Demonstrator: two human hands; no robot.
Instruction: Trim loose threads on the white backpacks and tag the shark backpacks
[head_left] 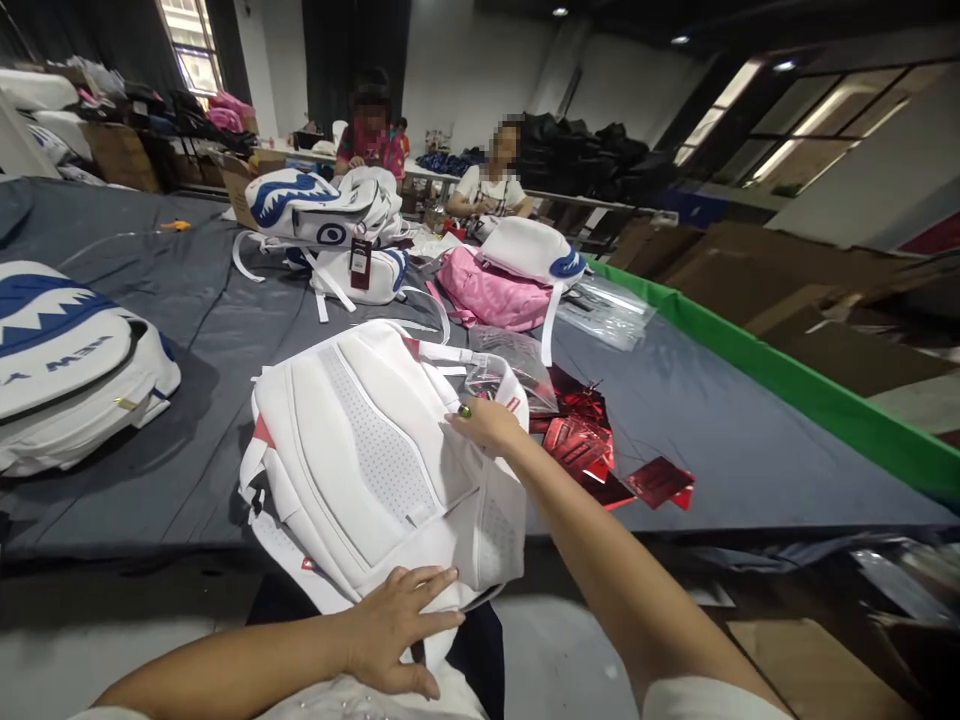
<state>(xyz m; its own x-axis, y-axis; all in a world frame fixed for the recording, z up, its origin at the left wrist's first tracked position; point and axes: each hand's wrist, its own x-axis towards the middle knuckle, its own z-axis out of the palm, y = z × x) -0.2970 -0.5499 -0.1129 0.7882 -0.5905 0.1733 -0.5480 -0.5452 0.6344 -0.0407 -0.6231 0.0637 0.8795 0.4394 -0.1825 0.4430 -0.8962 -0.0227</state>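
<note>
A white backpack (pixel 360 455) lies back-side up at the near edge of the grey-covered table (pixel 720 430). My left hand (pixel 397 625) rests flat on its lower end, fingers spread. My right hand (pixel 487 420) reaches over the bag's top right corner, with its fingers curled there by a clear plastic bag (pixel 514 360); what they grip is hidden. A ring shows on one finger. Shiny red tags (pixel 592 445) lie scattered just right of that hand.
Another white and blue backpack (pixel 67 365) lies at the left. More white bags (pixel 330 215) and a pink one (pixel 491 290) sit further back, where two people sit at work. A green edge (pixel 787 385) borders the table's right side; cardboard lies beyond.
</note>
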